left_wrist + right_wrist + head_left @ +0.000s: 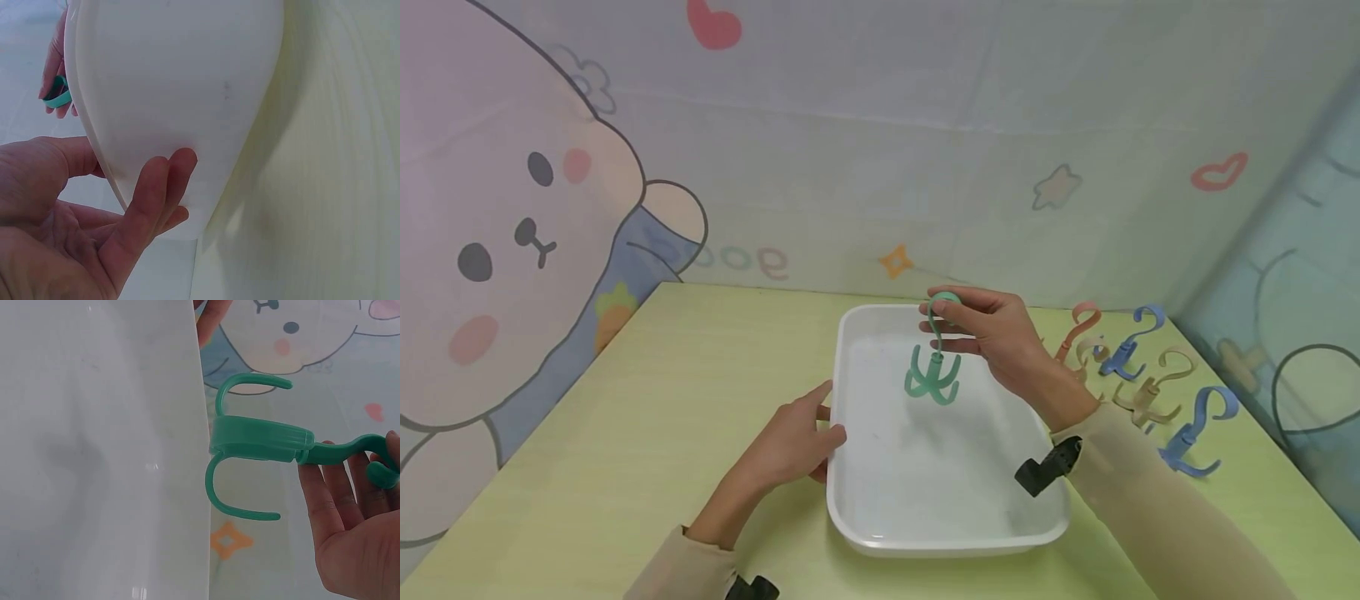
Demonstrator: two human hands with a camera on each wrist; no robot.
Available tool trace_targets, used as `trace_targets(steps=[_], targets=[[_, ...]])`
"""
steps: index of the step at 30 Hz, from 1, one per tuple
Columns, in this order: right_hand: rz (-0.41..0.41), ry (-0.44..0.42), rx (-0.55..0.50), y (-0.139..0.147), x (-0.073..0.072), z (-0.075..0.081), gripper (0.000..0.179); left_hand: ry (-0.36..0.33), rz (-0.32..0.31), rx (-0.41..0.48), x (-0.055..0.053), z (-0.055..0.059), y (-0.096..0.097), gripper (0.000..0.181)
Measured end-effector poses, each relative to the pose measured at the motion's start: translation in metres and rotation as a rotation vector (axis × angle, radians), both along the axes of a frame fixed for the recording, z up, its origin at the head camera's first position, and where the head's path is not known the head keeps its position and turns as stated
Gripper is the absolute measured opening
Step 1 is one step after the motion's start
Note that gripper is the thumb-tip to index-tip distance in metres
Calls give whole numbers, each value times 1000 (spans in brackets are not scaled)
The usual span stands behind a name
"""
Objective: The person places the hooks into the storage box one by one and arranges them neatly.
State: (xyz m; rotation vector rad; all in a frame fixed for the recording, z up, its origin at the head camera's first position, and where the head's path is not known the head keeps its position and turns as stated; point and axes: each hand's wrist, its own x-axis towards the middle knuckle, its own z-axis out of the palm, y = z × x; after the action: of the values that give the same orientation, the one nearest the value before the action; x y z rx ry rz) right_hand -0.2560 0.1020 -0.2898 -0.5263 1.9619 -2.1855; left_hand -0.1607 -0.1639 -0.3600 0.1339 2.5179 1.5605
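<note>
A green rotating hook hanger point(933, 382) with several curved prongs hangs upright over the white plastic tub point(880, 533). My right hand point(1000, 333) pinches the hanger's top hook between thumb and fingers; in the right wrist view the green hanger point(262, 439) shows its prongs touching nothing. At the tub's left side, my left hand point(793, 442) grips the rim, thumb over the edge and fingers against the outer wall. The left wrist view shows those fingertips point(182, 164) on the tub's outside. Nothing is seen lying inside the tub.
Several similar hangers stand on the yellowish table point(737, 350) right of the tub: a red one point(1067, 337), blue ones point(1123, 354) point(1187, 442) and a beige one point(1146, 400). A printed cloth wall point(850, 150) rises behind the table.
</note>
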Motion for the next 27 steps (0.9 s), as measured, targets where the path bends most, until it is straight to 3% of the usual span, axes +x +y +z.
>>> trace_targets(steps=[14, 27], targets=[[-14, 2, 56, -8, -7, -4, 23, 13, 2, 9, 0, 0, 0, 66], [-5, 2, 42, -19, -12, -7, 20, -2, 13, 2, 1, 2, 2, 69]])
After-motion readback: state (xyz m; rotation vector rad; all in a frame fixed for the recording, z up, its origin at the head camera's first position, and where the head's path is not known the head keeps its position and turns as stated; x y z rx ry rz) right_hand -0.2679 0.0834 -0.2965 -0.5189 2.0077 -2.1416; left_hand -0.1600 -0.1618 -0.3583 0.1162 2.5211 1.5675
